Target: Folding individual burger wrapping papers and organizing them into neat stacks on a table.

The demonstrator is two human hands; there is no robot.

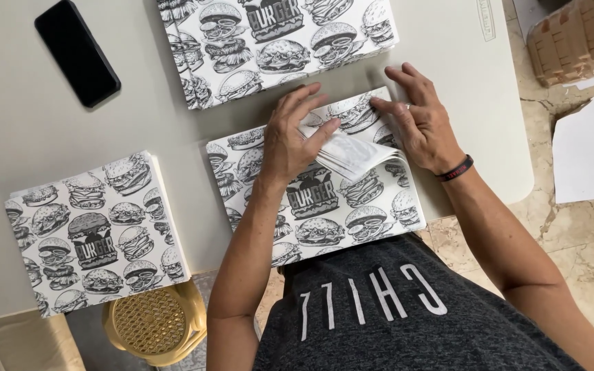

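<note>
I am watching the left hand [295,134] pinching a fanned bundle of thin white sheets [352,154] lifted off the middle stack of burger-printed paper [324,206], fingers closed on the sheets' left end. The right hand [417,120] is lying flat, fingers spread, pressing the stack's upper right corner. The stack is sitting at the table [29,137] near edge (its long axis running left to right, tilting up toward the right). A second stack [97,230] is lying left, a third [276,41] farther back, beside a black phone [77,53].
</note>
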